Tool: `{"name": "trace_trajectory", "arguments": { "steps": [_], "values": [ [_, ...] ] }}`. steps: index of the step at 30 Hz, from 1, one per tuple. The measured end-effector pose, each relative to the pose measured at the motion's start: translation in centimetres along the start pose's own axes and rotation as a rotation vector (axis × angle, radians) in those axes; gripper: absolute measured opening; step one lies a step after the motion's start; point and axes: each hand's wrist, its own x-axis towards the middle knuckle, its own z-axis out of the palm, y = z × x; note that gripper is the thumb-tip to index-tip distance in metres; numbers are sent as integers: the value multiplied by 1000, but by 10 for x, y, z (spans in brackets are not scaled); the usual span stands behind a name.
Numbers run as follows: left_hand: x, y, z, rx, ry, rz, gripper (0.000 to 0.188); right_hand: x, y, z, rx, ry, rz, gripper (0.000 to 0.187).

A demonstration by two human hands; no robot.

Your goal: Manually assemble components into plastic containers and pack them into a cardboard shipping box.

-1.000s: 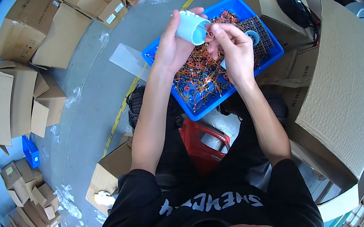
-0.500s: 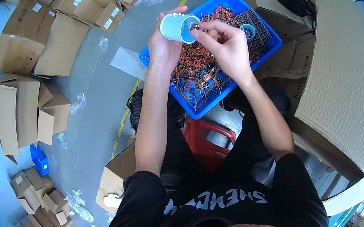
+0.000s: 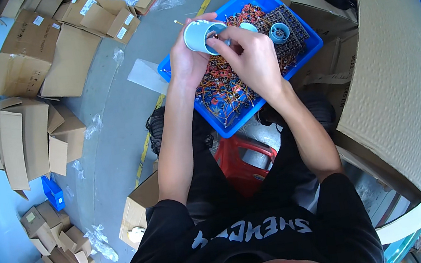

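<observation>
Curled around a pale blue cup (image 3: 195,38), the left hand (image 3: 184,63) is holding it tilted, its mouth facing right. The right hand (image 3: 255,59) is reaching in from the right, thumb and fingers closing on a small dark part (image 3: 212,35) at that mouth. Both are working above the far-left portion of a blue tray (image 3: 235,126), where a tangle of wired parts (image 3: 225,84) is lying. A second blue cup (image 3: 279,33) is standing toward the tray's right, beside a dark grid of parts (image 3: 294,20). Nearer, a red stool (image 3: 237,166) is showing between the person's legs.
</observation>
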Motion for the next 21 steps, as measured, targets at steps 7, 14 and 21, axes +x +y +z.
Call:
{"name": "trace_trajectory", "arguments": {
  "steps": [7,14,21],
  "values": [
    [2,-8,-3,-108,12,19,45,0,-3,-1,-27,156,-89,19],
    [4,-11,-5,-171,-69,56,45,-3,2,-1,52,31,-96,23],
    [2,-11,3,-66,12,94,50,-4,-2,0,93,92,-32,15]
  ]
}}
